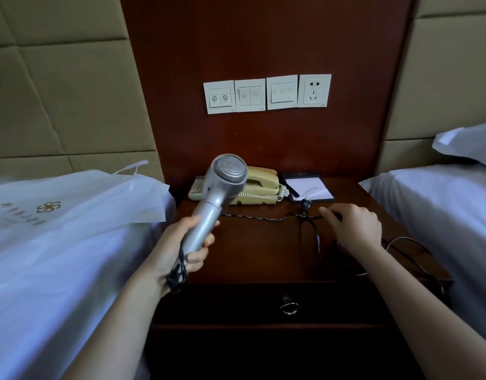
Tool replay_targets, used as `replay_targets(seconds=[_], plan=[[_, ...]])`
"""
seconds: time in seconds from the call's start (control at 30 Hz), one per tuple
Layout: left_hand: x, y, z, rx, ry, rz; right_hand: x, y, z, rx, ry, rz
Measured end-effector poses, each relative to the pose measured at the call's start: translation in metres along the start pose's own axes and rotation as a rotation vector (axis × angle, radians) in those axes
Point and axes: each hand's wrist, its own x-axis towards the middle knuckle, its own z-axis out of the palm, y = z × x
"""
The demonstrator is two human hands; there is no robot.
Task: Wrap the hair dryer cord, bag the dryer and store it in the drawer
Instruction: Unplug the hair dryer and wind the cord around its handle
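Silver dryer (222, 185) in left hand (181, 248), grille w/ concentric rings. Black cord (252, 217) by right hand (354, 226). Cream phone (261, 185) beyond dryer. White notepad (309, 187), black backing, beyond right hand. Translucent white bag (72, 198) w/ gold logo, left of left hand. Dk red-brown nightstand (263, 250) under both.

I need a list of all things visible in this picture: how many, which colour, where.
nightstand: one, dark brown, centre
drawer: one, dark brown, shut, its front
beds: two, white, either side
pillow: one, white, right-hand bed
bag: one, white, left-hand bed
hair dryer: one, silver, in the left hand
cord: one, black, across the nightstand
plug: one, black, beside the notepad
telephone: one, cream, nightstand back
notepad: one, white, right of telephone
pen: one, black, on notepad
switch plates: three, white, wall
socket: one, white, right of them
left hand: grips the dryer's handle
right hand: at the cord, grip unclear
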Motion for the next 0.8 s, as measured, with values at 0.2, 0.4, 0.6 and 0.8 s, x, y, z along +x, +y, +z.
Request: replay_targets(seconds=[0.2, 0.4, 0.6, 0.8], plan=[[-0.003, 0.001, -0.020, 0.230, 0.351, 0.187, -0.006, -0.022, -0.015, 0.028, -0.091, -0.465], [-0.005, 0.002, -0.017, 0.210, 0.436, 0.256, -0.014, -0.038, -0.004, -0.204, -0.041, -0.650], [-0.014, 0.007, 0.016, 0.149, 0.291, 0.249, -0.027, -0.072, 0.002, -0.548, -0.135, -0.443], [-0.016, 0.006, 0.029, 0.135, 0.242, 0.264, -0.036, -0.088, 0.008, 0.279, -0.594, -0.383]])
